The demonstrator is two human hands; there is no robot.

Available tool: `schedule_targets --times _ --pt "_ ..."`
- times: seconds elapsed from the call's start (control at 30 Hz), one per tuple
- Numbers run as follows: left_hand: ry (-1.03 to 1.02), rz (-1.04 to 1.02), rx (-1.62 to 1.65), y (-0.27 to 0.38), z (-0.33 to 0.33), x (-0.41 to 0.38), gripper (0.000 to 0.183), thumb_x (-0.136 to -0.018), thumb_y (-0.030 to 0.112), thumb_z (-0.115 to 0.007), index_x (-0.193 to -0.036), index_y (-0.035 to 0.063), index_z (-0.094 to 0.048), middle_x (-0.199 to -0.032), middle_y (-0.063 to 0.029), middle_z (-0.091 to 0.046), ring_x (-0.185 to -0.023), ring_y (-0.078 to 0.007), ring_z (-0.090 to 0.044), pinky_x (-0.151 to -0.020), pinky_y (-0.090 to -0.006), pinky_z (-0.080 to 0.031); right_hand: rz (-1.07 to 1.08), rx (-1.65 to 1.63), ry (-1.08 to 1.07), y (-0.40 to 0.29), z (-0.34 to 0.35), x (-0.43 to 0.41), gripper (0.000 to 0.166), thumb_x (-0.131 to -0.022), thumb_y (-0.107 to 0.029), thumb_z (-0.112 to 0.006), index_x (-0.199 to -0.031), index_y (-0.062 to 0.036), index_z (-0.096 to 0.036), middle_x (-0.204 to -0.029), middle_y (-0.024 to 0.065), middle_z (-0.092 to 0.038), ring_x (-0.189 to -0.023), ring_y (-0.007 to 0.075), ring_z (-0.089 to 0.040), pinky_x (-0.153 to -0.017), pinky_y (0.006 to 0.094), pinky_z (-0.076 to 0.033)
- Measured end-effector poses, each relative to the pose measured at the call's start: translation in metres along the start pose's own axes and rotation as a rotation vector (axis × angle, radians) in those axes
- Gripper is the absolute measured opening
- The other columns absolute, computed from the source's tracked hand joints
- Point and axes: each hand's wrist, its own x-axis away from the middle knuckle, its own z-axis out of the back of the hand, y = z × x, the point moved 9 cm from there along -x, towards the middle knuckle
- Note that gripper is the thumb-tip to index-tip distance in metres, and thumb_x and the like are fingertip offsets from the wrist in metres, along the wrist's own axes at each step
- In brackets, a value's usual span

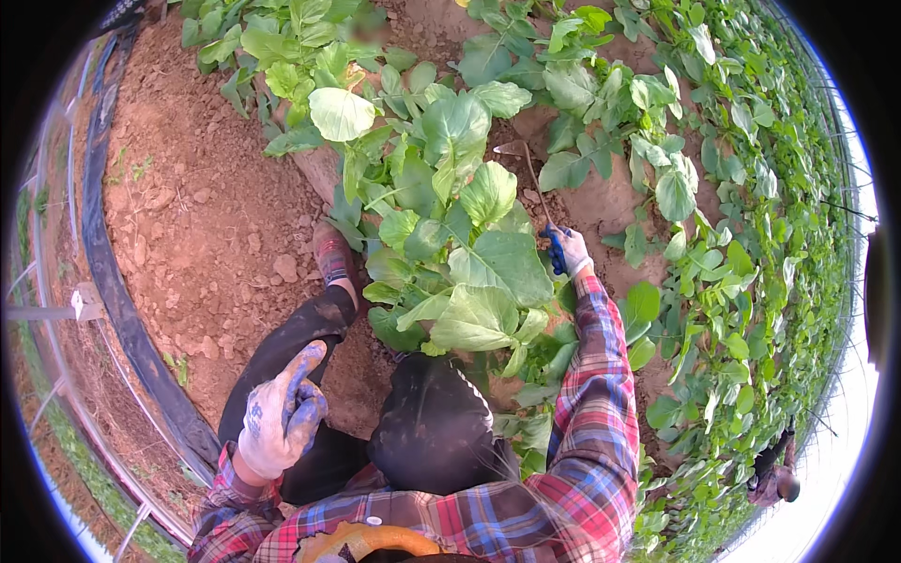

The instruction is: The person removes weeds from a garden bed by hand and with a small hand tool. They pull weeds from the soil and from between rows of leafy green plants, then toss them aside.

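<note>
My right hand [567, 251], in a white and blue coated work glove, grips the handle of a small hoe [538, 183]. The hoe's blade lies at the soil between two rows of broad-leaved plants. Beside that arm, large leafy green plants [457, 232] fill the middle of the view. My left hand [283, 412], in a matching soiled glove, is raised above my bent leg, index finger extended and the other fingers curled, with nothing seen in it.
Loose reddish soil [190, 232] with clods lies at the left, bordered by a dark plastic strip [116, 246] and a metal frame. More leafy rows [746, 281] run along the right. Another person [773, 468] is far off at the lower right.
</note>
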Motion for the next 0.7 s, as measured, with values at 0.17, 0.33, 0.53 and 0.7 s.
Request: schedule_targets --times 0.17,0.33,0.53,0.7 --pt "0.006 0.052 0.038 -0.005 0.000 -0.005 0.046 -0.085 0.008 -0.049 -0.129 -0.0073 -0.044 -0.067 -0.0085 -0.059 -0.057 -0.0206 -0.059 -0.056 -0.0309 -0.047 0.043 -0.131 0.006 0.006 -0.008 -0.039 0.034 -0.092 -0.040 -0.054 -0.096 -0.0080 -0.065 -0.052 0.0010 -0.044 -0.037 0.0147 -0.041 -0.032 0.0289 -0.030" --pt "-0.011 0.046 0.003 -0.001 0.000 -0.006 0.045 -0.087 0.011 -0.050 -0.129 -0.0062 -0.045 -0.069 -0.0090 -0.060 -0.059 -0.0223 -0.060 -0.059 -0.0321 -0.048 0.036 -0.072 0.002 0.047 -0.006 -0.046 0.032 -0.095 -0.037 -0.049 -0.099 -0.0101 -0.067 -0.051 -0.0002 -0.046 -0.036 0.0137 -0.041 -0.035 0.0275 -0.031" --pt "-0.027 -0.002 -0.072 0.002 -0.004 -0.007 0.045 -0.088 0.013 -0.053 -0.128 -0.0057 -0.046 -0.068 -0.0091 -0.058 -0.060 -0.0242 -0.059 -0.061 -0.0333 -0.048 0.187 0.001 0.023 0.076 0.015 -0.037 0.032 -0.089 -0.037 -0.059 -0.089 -0.0067 -0.069 -0.052 0.0011 -0.049 -0.038 0.0130 -0.042 -0.037 0.0274 -0.034" --pt "-0.009 -0.004 -0.087 0.003 -0.003 -0.004 0.046 -0.084 0.010 -0.055 -0.126 -0.0061 -0.048 -0.067 -0.0097 -0.058 -0.060 -0.0249 -0.060 -0.061 -0.0342 -0.048 0.163 0.011 -0.008 0.068 0.016 -0.009 0.030 -0.087 -0.037 -0.062 -0.077 -0.0092 -0.061 -0.053 0.0021 -0.050 -0.039 0.0141 -0.045 -0.036 0.0288 -0.036"
